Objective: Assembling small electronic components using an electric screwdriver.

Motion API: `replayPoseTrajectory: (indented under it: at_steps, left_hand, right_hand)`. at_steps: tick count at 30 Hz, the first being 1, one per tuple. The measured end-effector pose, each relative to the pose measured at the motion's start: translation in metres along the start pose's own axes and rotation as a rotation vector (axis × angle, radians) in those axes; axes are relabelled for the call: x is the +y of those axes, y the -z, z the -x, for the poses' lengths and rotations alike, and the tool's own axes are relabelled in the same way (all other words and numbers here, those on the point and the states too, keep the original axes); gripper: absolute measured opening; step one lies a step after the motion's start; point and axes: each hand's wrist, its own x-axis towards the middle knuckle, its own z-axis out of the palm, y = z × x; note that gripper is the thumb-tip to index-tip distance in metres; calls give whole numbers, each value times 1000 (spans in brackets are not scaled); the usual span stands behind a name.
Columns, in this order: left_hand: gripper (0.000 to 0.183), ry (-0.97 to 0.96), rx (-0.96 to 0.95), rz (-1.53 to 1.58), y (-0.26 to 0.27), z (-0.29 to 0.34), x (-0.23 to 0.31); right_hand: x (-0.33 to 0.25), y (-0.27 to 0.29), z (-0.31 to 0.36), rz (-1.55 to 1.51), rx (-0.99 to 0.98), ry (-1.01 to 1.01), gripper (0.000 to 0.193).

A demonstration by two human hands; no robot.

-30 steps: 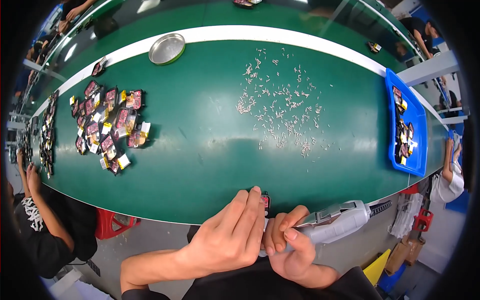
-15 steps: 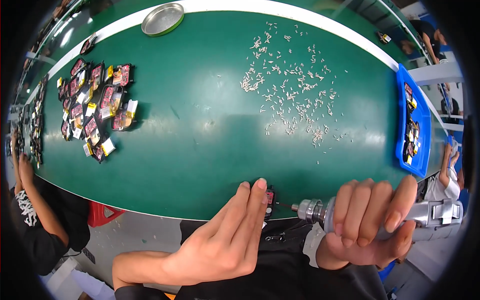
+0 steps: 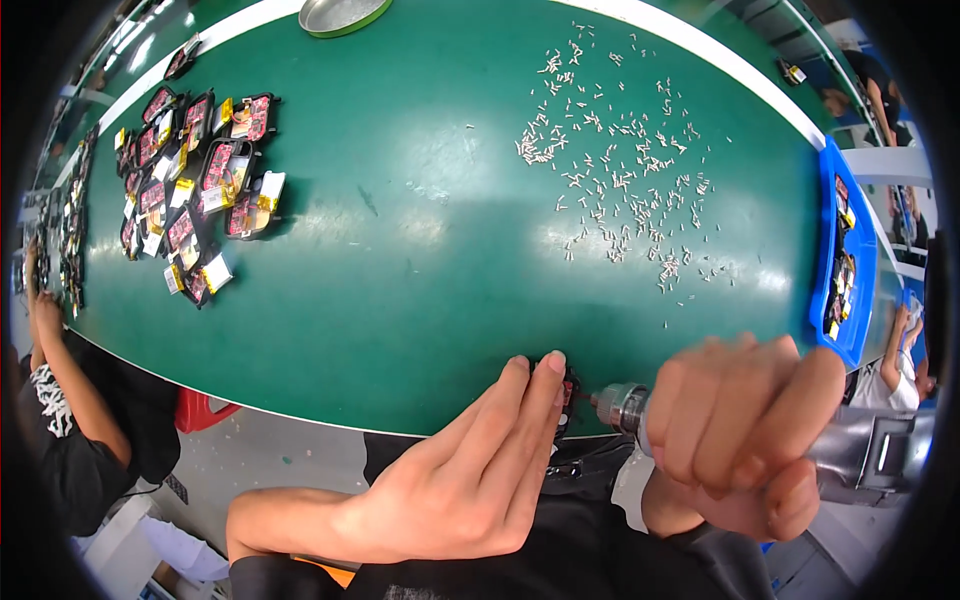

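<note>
My right hand (image 3: 745,430) is wrapped round a silver electric screwdriver (image 3: 875,450) lying nearly level, its chuck (image 3: 622,407) pointing left. The screwdriver's thin bit reaches the side of a small black device housing (image 3: 568,400) with a red circuit board, at the table's near edge; the exact contact is too small to make out. My left hand (image 3: 455,470) holds this housing from the left, its long fingers straight and together against it. The thumb is hidden, and the fingers cover much of the housing.
Many small screws (image 3: 620,180) lie scattered over the green table (image 3: 430,320). Several black housings with red boards and battery packs (image 3: 185,235) are grouped at left. A blue bin (image 3: 858,290) with more housings stands at right, a round metal tray (image 3: 340,12) at the far edge. A co-worker's arm (image 3: 80,385) shows at left.
The screwdriver's bit has come up to the housing, where a gap showed before. My left hand stays on the housing. The whole view has shifted slightly.
</note>
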Motion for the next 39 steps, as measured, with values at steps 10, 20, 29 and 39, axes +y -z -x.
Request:
replayPoseTrajectory:
  at_steps: [10, 20, 29, 39]
  left_hand:
    - [38, -40, -60, 0, 13, 0, -4]
    - [37, 130, 126, 45, 28, 23, -24]
    - [48, 462, 147, -391, 79, 9, -119]
    - [28, 137, 3, -209, 15, -72, -95]
  right_hand:
    - [-4, -7, -14, 85, -161, -89, 22]
    - [-21, 20, 8, -382, -40, 178, 17]
    - [-4, 45, 47, -417, 354, 33, 10]
    - [2, 44, 56, -472, 464, 83, 12]
